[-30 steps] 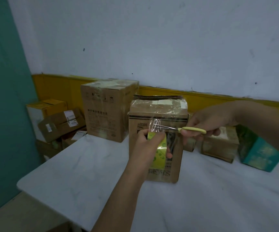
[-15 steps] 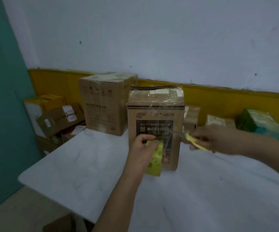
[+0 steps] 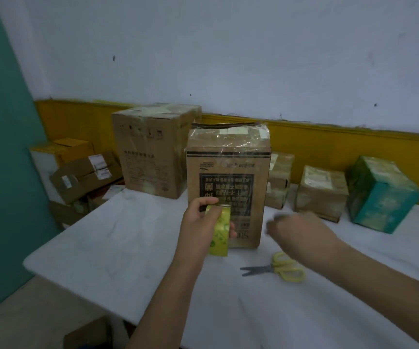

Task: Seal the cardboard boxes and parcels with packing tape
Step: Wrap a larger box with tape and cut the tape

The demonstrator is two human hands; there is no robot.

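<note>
Left hand (image 3: 199, 224): closed around the tape roll (image 3: 219, 231), held just in front of the lower face of the box.
Right hand (image 3: 295, 229): blurred, holding nothing visible; whether the fingers are spread or curled cannot be told. It hovers beside the box's lower right corner.
Box (image 3: 228, 182): stands upright on the table (image 3: 128, 248), clear tape over its top and down the front.
Scissors (image 3: 277, 269): lie flat on the table near the right forearm, blades pointing left.
Risk, loose end: judged likely that the strip's lower end on the front face is not pressed down; it may lift or wrinkle.
Risk, roll: its free edge may fall back onto the roll and be hard to find.
Risk, scissors: the forearm could knock them.
Other parcels (image 3: 323, 192): ranged along the wall, well apart from the hands.
</note>
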